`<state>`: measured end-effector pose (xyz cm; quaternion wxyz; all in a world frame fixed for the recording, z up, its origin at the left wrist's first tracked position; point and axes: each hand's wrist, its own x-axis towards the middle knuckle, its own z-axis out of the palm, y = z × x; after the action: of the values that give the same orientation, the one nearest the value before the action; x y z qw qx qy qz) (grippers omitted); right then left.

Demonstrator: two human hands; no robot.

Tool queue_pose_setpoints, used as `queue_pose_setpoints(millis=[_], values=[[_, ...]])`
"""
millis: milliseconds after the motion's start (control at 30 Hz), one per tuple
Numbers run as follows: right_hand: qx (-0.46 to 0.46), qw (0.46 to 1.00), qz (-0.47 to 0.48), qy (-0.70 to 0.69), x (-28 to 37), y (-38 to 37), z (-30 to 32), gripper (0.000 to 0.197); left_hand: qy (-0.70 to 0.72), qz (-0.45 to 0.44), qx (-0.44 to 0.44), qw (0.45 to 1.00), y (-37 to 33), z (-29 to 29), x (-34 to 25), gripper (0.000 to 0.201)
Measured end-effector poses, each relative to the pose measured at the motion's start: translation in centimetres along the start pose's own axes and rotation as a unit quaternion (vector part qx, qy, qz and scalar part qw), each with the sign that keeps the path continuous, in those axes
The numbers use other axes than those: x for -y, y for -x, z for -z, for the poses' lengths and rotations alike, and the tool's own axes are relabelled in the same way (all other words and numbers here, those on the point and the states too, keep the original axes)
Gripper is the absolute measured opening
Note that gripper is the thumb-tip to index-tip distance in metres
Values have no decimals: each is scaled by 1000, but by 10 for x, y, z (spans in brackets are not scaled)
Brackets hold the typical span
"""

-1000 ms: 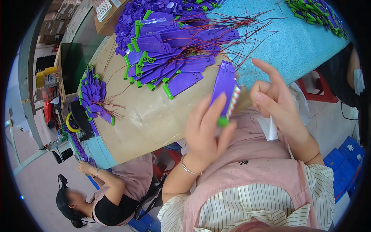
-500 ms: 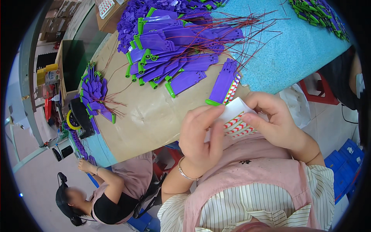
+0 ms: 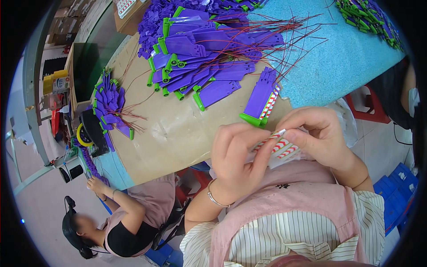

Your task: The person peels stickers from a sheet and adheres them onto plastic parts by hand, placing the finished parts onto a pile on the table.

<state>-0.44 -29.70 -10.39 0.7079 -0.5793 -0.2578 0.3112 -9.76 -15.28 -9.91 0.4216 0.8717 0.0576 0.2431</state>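
Observation:
Both hands hold a small sticker sheet (image 3: 287, 150) printed with red-and-white chevron strips, in front of my chest. My left hand (image 3: 240, 153) pinches its left edge between thumb and fingers. At the top edge, my right hand (image 3: 316, 133) grips it with thumb and forefinger, where the sheet is bent over and a white bit shows. My fingertips hide part of the sheet. Just beyond the hands lies a flat purple piece (image 3: 258, 95) with a green end, and a chevron strip (image 3: 270, 103) along its right side.
Many purple pieces with green ends and thin red wires form a large pile (image 3: 195, 49) at the back. A smaller pile (image 3: 109, 102) lies left, and another (image 3: 369, 22) far right. Brown paper (image 3: 155, 151) covers part of the blue tabletop. A co-worker (image 3: 129, 218) sits at left.
The sheet was flatter, its white backing showing at the top; now its top edge is bent over. My right fingers have closed together nearer my left hand. The view has shifted slightly.

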Motion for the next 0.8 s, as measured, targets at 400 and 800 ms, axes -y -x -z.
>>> queue_pose_setpoints(millis=[400,800], values=[[-52,983,-130,-122,-7,-4,7,8,-267,-173,51,947,0,30,8,48],[51,968,-220,-111,8,-1,11,18,-190,108,26,975,-14,25,60,64]])
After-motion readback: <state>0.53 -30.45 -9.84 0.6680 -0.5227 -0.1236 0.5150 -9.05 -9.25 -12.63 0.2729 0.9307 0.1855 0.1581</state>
